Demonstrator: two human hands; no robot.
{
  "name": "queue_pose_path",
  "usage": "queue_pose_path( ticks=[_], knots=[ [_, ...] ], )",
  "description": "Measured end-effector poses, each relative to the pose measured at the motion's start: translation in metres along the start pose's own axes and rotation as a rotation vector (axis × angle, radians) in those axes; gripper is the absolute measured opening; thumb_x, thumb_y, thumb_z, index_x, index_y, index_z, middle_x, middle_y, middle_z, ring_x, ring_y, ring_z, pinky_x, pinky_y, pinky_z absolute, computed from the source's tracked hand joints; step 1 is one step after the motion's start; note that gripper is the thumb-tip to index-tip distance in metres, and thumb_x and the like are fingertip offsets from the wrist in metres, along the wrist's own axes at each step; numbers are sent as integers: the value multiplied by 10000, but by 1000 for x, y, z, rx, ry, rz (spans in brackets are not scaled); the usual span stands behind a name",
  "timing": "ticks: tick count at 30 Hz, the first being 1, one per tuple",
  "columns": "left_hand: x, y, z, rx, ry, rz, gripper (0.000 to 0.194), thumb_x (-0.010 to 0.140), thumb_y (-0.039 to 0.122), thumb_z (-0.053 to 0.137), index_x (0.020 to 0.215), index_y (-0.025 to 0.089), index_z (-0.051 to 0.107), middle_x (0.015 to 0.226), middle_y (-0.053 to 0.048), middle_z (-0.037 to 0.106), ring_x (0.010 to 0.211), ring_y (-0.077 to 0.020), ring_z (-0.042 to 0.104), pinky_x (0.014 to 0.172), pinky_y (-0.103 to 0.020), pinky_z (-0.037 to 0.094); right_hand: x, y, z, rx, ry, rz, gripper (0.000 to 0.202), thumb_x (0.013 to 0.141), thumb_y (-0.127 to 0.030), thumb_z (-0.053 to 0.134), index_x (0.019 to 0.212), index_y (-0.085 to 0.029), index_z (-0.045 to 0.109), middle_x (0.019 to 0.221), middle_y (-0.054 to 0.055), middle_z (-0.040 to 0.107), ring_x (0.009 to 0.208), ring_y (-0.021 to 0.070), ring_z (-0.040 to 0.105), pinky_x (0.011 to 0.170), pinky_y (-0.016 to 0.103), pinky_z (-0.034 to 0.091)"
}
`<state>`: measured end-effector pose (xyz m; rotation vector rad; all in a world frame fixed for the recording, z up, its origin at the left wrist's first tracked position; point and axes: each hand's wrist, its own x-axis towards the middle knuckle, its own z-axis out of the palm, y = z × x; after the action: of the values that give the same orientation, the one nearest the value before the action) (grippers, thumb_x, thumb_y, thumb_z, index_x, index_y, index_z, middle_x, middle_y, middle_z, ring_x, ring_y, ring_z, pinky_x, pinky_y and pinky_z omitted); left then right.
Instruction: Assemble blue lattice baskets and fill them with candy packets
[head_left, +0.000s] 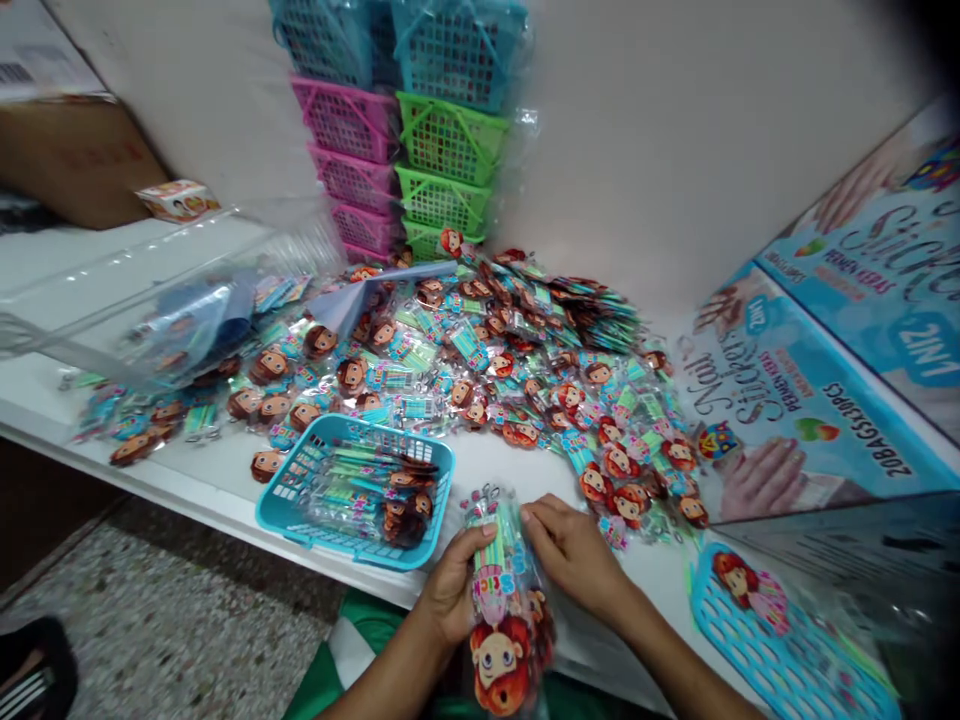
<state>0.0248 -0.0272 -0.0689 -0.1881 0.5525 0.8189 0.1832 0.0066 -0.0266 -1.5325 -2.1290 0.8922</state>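
Note:
A bundle of clear candy-stick packets [499,590], with a red-haired cartoon head at the lower end, lies in my left hand [452,585]. My left thumb presses on the front of the bundle, with the other fingers behind it. Against the bundle's upper right edge, my right hand [577,550] is closed, thumb and forefinger pinching the packets' edge. To the left stands a blue plastic basket [300,440] holding several similar packets with brown-haired heads, laid flat in a row.
Loose packets [465,350] spread in a heap across the white table [495,460]. Pink baskets [349,125] and green baskets [454,140] stand stacked behind. A clear plastic container [172,300] lies left, printed cartons [810,420] stand right, and another blue basket [712,600] sits front right.

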Motion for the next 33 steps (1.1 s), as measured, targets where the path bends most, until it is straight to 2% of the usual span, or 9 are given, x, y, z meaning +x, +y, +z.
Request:
queue_pose_path(
  ticks=[2, 4, 9, 13, 17, 21, 27, 30, 33],
  knots=[
    [0, 0, -3, 24, -4, 4, 358, 777, 212, 606, 1098, 56, 619, 835, -140, 730, 843, -272, 696, 845, -391, 495, 30, 4, -10, -168, 22, -24, 395, 949, -380, 363, 680, -211, 597, 681, 18, 593, 660, 169, 562, 646, 271, 414],
    [1, -2, -5, 54, -37, 43, 336, 769, 205, 616, 1070, 54, 633, 847, -150, 728, 855, -278, 693, 839, -392, 496, 71, 3, -14, -222, 52, -43, 339, 945, -367, 374, 781, -212, 626, 732, 18, 630, 699, 171, 583, 660, 261, 421],
    [3, -11, -5, 45, -86, 96, 271, 743, 176, 634, 992, 71, 660, 828, -152, 723, 863, -290, 690, 852, -416, 486, 176, -24, 7, -259, 142, -71, 384, 887, -345, 495, 1210, -140, 530, 1175, 157, 586, 1106, 281, 507, 926, 372, 367],
    [2, -12, -5, 21, -42, 103, 206, 740, 150, 629, 925, 71, 671, 762, -141, 719, 836, -285, 693, 857, -417, 481, 204, -31, 19, -205, 108, -54, 493, 823, -187, 522, 1303, -100, 453, 1159, 176, 600, 1112, 292, 516, 957, 399, 344],
    [3, -7, -7, -45, -59, 45, 277, 763, 187, 608, 995, 44, 660, 802, -140, 723, 793, -251, 693, 862, -386, 483, 167, -4, -4, -55, -24, 25, 415, 793, -152, 461, 1194, -113, 558, 872, 85, 703, 818, 220, 637, 764, 317, 451],
    [7, -4, -9, -113, -81, 25, 296, 774, 217, 606, 1011, 46, 650, 819, -124, 728, 805, -233, 692, 873, -350, 478, 89, 31, -30, 147, -147, 137, 332, 835, -263, 390, 1046, -130, 609, 673, 31, 693, 598, 160, 622, 546, 243, 435],
    [14, -7, -9, -63, -120, 20, 327, 785, 257, 585, 1023, 39, 637, 808, -135, 730, 824, -262, 694, 889, -402, 470, -21, 48, -9, 816, -162, 471, 300, 799, -431, 567, 995, -203, 553, 591, -72, 522, 404, 50, 357, 404, 170, 235],
    [15, -9, -8, -41, -166, 12, 383, 785, 264, 572, 1082, 27, 620, 894, -155, 728, 860, -266, 687, 900, -410, 465, -37, 46, -8, 822, -322, 437, 315, 797, -473, 590, 963, -206, 586, 614, -68, 497, 418, 43, 333, 412, 177, 246],
    [13, -7, -6, -23, -125, 52, 407, 800, 244, 551, 1150, 41, 598, 921, -147, 728, 915, -269, 676, 899, -404, 466, -13, 43, -31, 540, -434, 261, 368, 844, -517, 529, 895, -173, 649, 673, -9, 580, 507, 85, 451, 477, 208, 345]
  ],
)
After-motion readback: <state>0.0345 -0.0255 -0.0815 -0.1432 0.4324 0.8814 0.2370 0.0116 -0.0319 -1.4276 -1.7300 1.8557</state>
